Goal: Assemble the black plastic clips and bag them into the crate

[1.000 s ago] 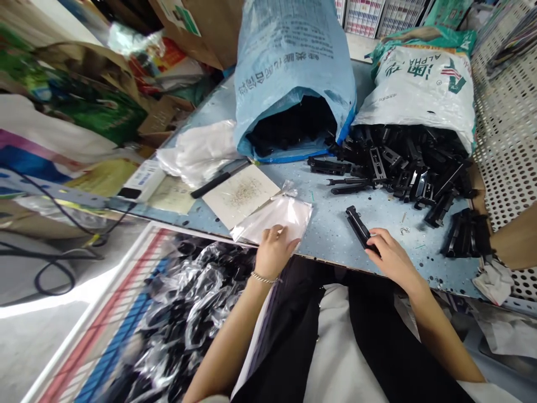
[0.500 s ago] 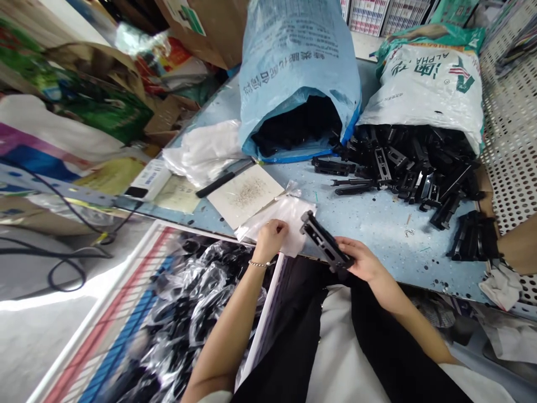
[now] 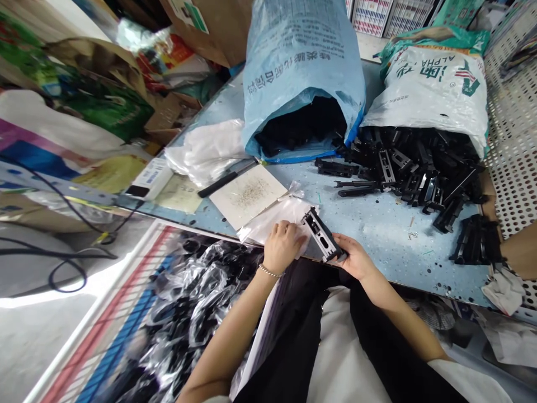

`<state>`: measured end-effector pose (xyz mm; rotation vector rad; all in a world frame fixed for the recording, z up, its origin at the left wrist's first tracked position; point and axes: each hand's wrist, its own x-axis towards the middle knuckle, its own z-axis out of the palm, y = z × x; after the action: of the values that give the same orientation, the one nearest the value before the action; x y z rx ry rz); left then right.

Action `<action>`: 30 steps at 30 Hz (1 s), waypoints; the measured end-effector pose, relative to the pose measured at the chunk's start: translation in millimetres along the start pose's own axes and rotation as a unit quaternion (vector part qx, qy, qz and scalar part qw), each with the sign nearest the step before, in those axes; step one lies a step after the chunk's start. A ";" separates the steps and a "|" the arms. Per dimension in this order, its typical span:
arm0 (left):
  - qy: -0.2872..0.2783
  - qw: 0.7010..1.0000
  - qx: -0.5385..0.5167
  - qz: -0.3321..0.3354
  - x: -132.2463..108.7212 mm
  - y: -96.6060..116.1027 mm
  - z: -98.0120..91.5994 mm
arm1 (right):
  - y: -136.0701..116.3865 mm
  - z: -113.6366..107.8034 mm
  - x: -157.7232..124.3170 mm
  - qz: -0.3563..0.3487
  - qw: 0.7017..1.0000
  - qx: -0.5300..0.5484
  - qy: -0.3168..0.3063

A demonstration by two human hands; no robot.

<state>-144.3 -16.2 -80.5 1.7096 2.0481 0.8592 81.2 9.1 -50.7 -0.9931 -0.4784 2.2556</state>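
Note:
My right hand grips a long black plastic part at its near end, its far end pointing at the mouth of a clear plastic bag. My left hand pinches the near edge of that bag, which lies on the blue speckled table at its front edge. A heap of the same black parts spills from a white and green sack at the back right.
A blue sack with black parts inside lies at the back centre. A white card, a black pen and crumpled white plastic lie left of it. A bin of bagged parts sits below the table. Another person's arm shows at right.
My right hand picked the black part off the table and carried it left to the bag. My left hand stayed on the bag's edge.

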 end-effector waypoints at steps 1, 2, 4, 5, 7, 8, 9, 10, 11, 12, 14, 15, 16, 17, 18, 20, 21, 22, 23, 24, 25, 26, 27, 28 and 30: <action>-0.009 1.000 0.015 0.016 1.3 1.0 -0.6 | -1.1 -1.5 0.3 -0.004 1.000 0.007 0.010; -0.018 1.000 0.008 0.016 3.9 0.4 -2.0 | -2.2 -3.9 0.5 -0.010 1.000 0.016 0.021; -0.024 0.998 -0.051 -0.030 11.5 -4.3 -6.6 | -4.4 -10.2 0.1 -0.018 0.999 0.032 0.040; -0.027 0.993 -0.090 -0.067 15.7 -7.4 -9.6 | -5.2 -13.4 -0.5 -0.019 0.998 0.039 0.047; -0.042 0.974 -0.169 -0.148 22.9 -12.7 -15.7 | -5.8 -18.6 -2.0 -0.018 0.997 0.057 0.055; -0.056 0.961 -0.203 -0.181 25.5 -14.3 -18.6 | -5.5 -20.0 -2.6 -0.015 0.996 0.067 0.055; -0.072 0.949 -0.231 -0.204 27.3 -15.3 -21.1 | -4.8 -20.5 -3.2 -0.010 0.996 0.076 0.052; -0.090 0.939 -0.251 -0.216 28.6 -15.7 -23.2 | -3.9 -20.2 -3.5 -0.003 0.996 0.082 0.044; -0.104 0.934 -0.262 -0.221 29.3 -15.8 -24.7 | -2.7 -19.3 -3.6 0.005 0.996 0.087 0.033; -0.112 0.933 -0.262 -0.221 29.5 -15.9 -25.5 | -1.6 -18.0 -3.6 0.013 0.996 0.089 0.020; -0.113 0.939 -0.241 -0.218 29.1 -16.7 -24.4 | 0.5 -15.3 -3.4 0.029 0.995 0.095 0.000; -0.107 0.943 -0.228 -0.218 28.5 -17.6 -22.6 | 1.4 -14.3 -3.3 0.035 0.994 0.104 -0.004; -0.099 0.945 -0.223 -0.220 27.7 -18.9 -20.2 | 2.3 -13.8 -3.1 0.042 0.992 0.115 -0.004; -0.090 0.944 -0.228 -0.223 26.7 -20.2 -17.4 | 3.3 -13.6 -2.8 0.051 0.990 0.128 0.000; -0.081 0.940 -0.243 -0.226 25.5 -21.6 -14.4 | 4.5 -13.6 -2.3 0.064 0.988 0.140 0.004; -0.062 0.932 -0.282 -0.222 22.9 -23.5 -9.0 | 8.3 -13.6 -0.3 0.100 0.982 0.159 0.008; -0.052 0.933 -0.289 -0.210 21.5 -24.0 -7.2 | 11.0 -13.1 1.5 0.120 0.980 0.161 0.006; -0.043 0.942 -0.277 -0.187 20.2 -24.3 -6.2 | 14.2 -12.1 3.7 0.136 0.978 0.157 0.004; -0.032 0.957 -0.244 -0.151 19.0 -24.4 -5.9 | 17.8 -10.7 6.3 0.141 0.979 0.148 0.006; -0.020 0.975 -0.195 -0.105 17.9 -24.5 -6.3 | 21.5 -8.9 9.2 0.137 0.981 0.136 0.011; -0.009 0.989 -0.139 -0.054 17.1 -24.8 -7.2 | 24.9 -6.9 12.0 0.127 0.984 0.124 0.018; 0.002 0.996 -0.085 -0.007 16.6 -25.3 -8.5 | 27.9 -5.1 14.6 0.114 0.987 0.114 0.026; 0.011 0.999 -0.042 0.028 16.3 -25.8 -10.1 | 30.2 -3.4 16.7 0.102 0.988 0.109 0.033; 0.016 0.999 -0.010 0.048 16.0 -26.2 -11.8 | 31.7 -2.0 18.2 0.092 0.989 0.107 0.036; 0.019 0.998 0.021 0.058 14.6 -24.3 -15.5 | 32.8 0.3 19.6 0.082 0.992 0.095 0.027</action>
<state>-175.5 -8.0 -82.4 1.8634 2.0210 0.8969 57.8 -2.2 -78.7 -1.0218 -0.1592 2.3603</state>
